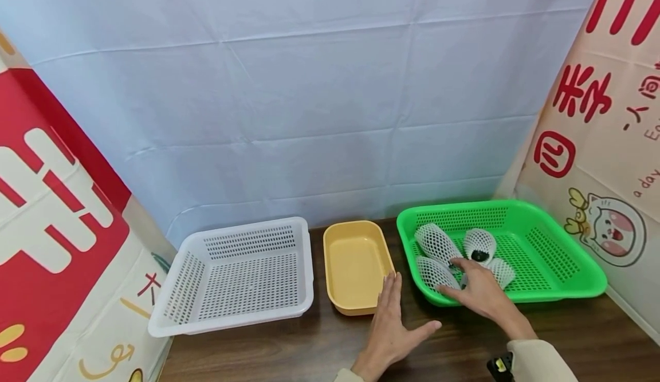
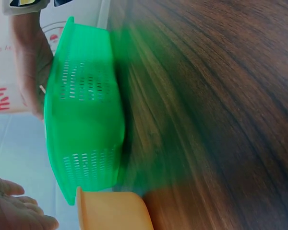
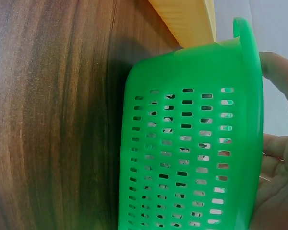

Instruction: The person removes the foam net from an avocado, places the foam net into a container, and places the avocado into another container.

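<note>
Several oblong things in white foam netting lie at the left of a green basket point(image 1: 567, 282). Among them are a back-left netted piece point(image 1: 435, 243), a front-left netted piece point(image 1: 433, 272) and a third point(image 1: 480, 241) with a dark patch showing. My right hand point(image 1: 482, 293) reaches over the basket's front rim, thumb and forefinger apart beside the front-left piece. Its other fingers are partly hidden, so a firm hold cannot be made out. My left hand point(image 1: 389, 330) is held with straight fingers and spread thumb, by the right front corner of a yellow tray point(image 1: 356, 264), holding nothing.
A white perforated basket point(image 1: 250, 284) stands left of the yellow tray. All three containers sit on a dark wooden table point(image 1: 289, 347). Pale cloth point(image 1: 309, 95) hangs behind, and printed cloths stand at both sides.
</note>
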